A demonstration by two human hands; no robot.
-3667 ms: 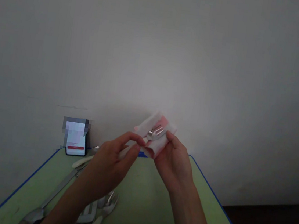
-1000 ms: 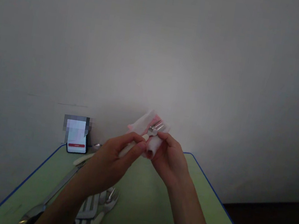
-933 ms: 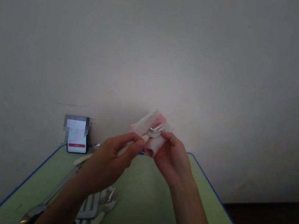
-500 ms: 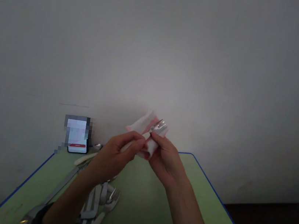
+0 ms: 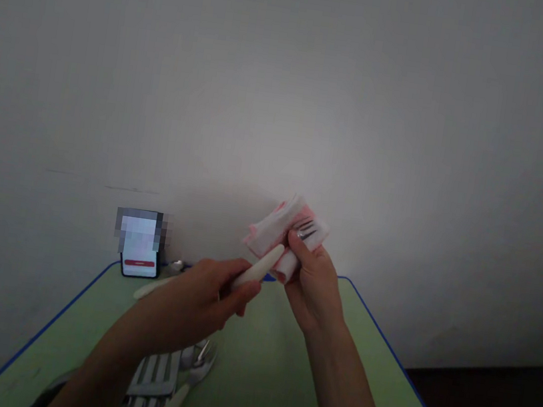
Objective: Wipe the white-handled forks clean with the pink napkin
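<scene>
Above the table, my left hand (image 5: 211, 293) is closed round the white handle of a fork (image 5: 262, 266). The fork slants up to the right, its metal tines showing against a pink and white cloth (image 5: 272, 230). My right hand (image 5: 314, 280) grips the cloth from the right side, with its thumb pressing the fork's head onto the cloth. Part of the fork's neck is hidden by that thumb. Under my left forearm lie a slotted turner (image 5: 152, 387) and another fork (image 5: 197, 375) with a pale handle.
A phone (image 5: 138, 269) leans upright against the wall at the table's back left. Near it are a spoon (image 5: 176, 266) and a pale handle (image 5: 151, 289). The green table (image 5: 268, 371) has a blue edge and meets the wall.
Both hands have shifted slightly right with the fork and cloth. My left hand has slid back along the handle, baring more of it, and my right thumb now covers the fork's head.
</scene>
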